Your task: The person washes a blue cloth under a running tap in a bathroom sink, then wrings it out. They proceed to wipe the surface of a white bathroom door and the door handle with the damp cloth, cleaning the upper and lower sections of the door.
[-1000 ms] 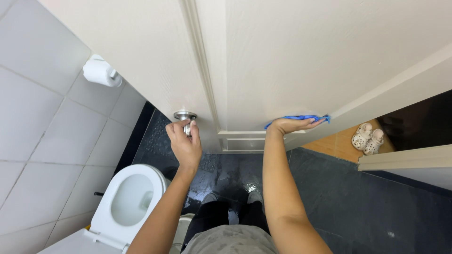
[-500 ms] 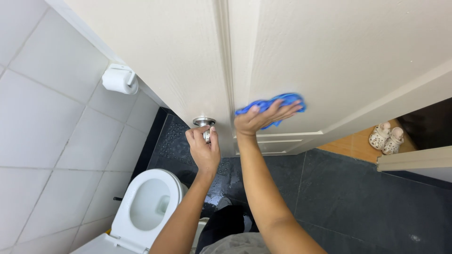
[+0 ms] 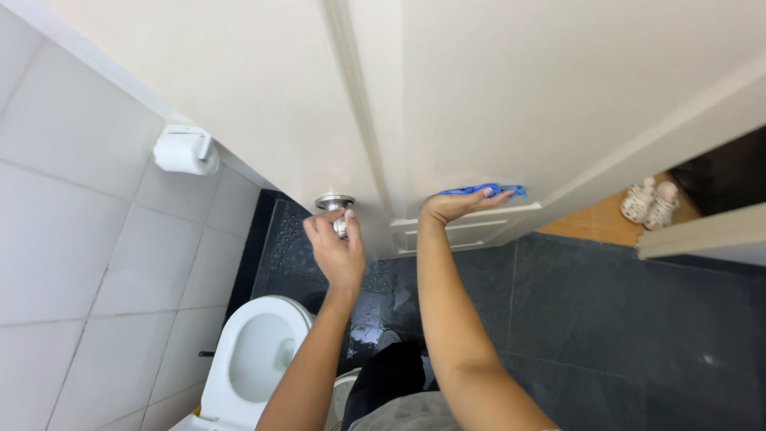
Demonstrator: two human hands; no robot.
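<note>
I face a cream door (image 3: 495,88) from close up, looking down along it. My left hand (image 3: 335,249) grips the round silver door knob (image 3: 335,203) at the door's edge. My right hand (image 3: 456,204) lies flat against the door panel and presses a blue cloth (image 3: 485,191) onto it, with the cloth showing past my fingertips. Both forearms reach up from the bottom of the view.
A white toilet (image 3: 251,359) with its lid up stands at the lower left. A toilet-paper roll (image 3: 185,150) hangs on the white tiled wall. The floor (image 3: 622,319) is dark tile. A pair of pale sandals (image 3: 650,201) lies beyond the doorway on an orange floor.
My right hand with the blue cloth has slid down and rightward on the door panel. My left hand has stayed on the knob. The view has shifted slightly.
</note>
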